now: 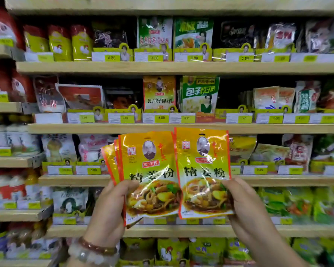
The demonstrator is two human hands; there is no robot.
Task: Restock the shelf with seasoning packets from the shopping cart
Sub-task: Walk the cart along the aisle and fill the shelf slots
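Observation:
I hold yellow-orange seasoning packets up in front of the shelves. My left hand (109, 212) grips a fanned stack of packets (145, 170) at its lower left edge, thumb across the front. My right hand (241, 207) pinches a single matching packet (202, 170) at its lower right side. Both front packets show a portrait, red labels and a picture of a cooked dish. The two packets sit side by side, edges nearly touching. The shopping cart is out of view.
Wooden shelves (177, 67) run across the whole view, stocked with rows of seasoning bags behind yellow price tags (161, 118). Behind the held packets lies the third shelf (75, 180). Bottles and jars stand on the left shelf unit (10, 139).

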